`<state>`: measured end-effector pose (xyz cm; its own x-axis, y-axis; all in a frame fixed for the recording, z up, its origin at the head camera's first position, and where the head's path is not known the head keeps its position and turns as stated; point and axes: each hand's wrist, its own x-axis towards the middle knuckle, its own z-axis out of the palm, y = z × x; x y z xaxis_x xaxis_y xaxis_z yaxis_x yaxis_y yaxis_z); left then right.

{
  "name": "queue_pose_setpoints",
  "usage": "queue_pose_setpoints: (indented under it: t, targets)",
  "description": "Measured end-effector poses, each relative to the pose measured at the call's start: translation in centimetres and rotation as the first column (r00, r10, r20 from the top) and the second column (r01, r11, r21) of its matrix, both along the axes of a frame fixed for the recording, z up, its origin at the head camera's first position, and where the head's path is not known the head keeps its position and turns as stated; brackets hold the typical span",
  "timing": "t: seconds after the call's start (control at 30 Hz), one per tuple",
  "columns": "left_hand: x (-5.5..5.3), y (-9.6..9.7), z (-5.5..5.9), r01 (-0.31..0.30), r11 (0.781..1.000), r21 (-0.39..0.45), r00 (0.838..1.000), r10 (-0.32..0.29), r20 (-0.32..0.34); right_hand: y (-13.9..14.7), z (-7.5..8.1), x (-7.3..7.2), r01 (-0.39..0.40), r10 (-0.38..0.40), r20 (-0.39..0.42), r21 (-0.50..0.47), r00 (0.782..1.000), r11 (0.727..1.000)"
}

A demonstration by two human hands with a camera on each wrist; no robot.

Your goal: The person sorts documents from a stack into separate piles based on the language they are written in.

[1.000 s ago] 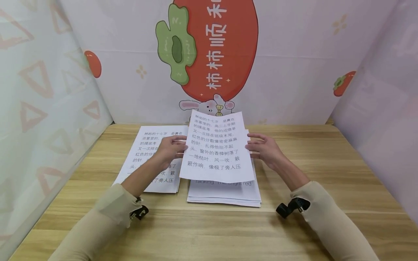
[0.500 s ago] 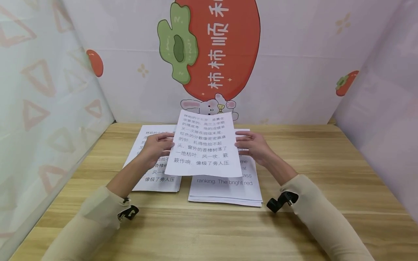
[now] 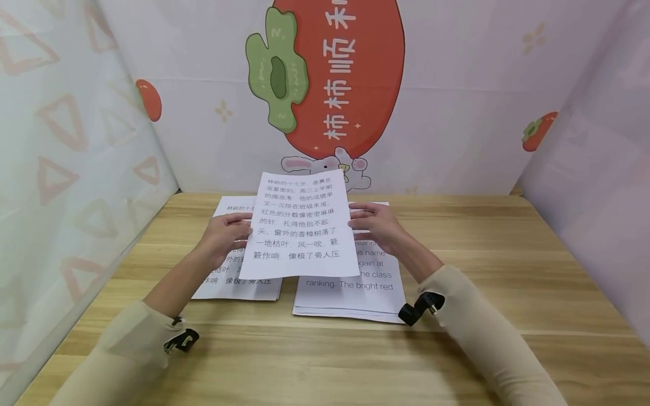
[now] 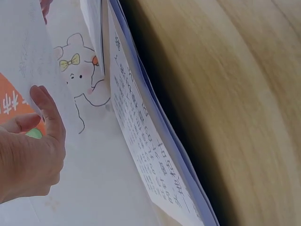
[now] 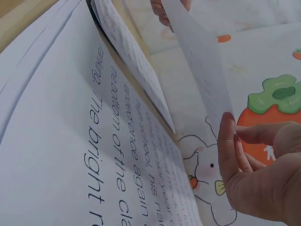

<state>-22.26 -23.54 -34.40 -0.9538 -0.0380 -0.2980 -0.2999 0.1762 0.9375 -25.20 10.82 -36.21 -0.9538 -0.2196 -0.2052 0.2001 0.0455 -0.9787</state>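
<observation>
A white sheet of paper (image 3: 299,225) with printed Chinese text is held up above the table, tilted toward me. My left hand (image 3: 225,237) pinches its left edge between thumb and fingers. At the opposite edge, my right hand (image 3: 376,225) pinches it too, with thumb and fingers meeting on the paper in the right wrist view. Beneath the sheet's left part lies a stack of Chinese-text papers (image 3: 236,290), partly covered. A stack of English-text papers (image 3: 350,301) lies under its right part, its upper left hidden.
The two stacks lie side by side on a wooden table (image 3: 325,361), with a narrow gap between them. A white backdrop (image 3: 457,124) with a large persimmon print stands behind the table. Pale patterned side walls (image 3: 76,169) enclose it. Black wrist mounts (image 3: 421,309) sit at both cuffs.
Both hands have carried the held sheet to the left, from above the English stack to over the gap and part of the Chinese stack. More of the English text shows now.
</observation>
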Motion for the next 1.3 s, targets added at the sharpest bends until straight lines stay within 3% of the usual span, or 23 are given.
queue_pose_setpoints:
  t: [0.23,0.73,1.3]
  targets:
    - [0.1,-1.3,0.1,-0.017,0.999,-0.048,1.000,0.017,0.010,-1.9,0.0,-0.3,-0.008,0.008,0.025,0.005,1.000,1.000]
    - [0.3,-3.4,-0.5,-0.133,0.978,-0.160,0.983,0.151,0.106,-6.7,-2.1,-0.6,-0.031,0.032,0.064,-0.016,0.997,0.999]
    - [0.3,-6.4,-1.1,-0.188,0.959,-0.211,0.974,0.210,0.087,-10.7,-2.5,-0.3,-0.150,0.163,0.110,-0.119,0.980,0.981]
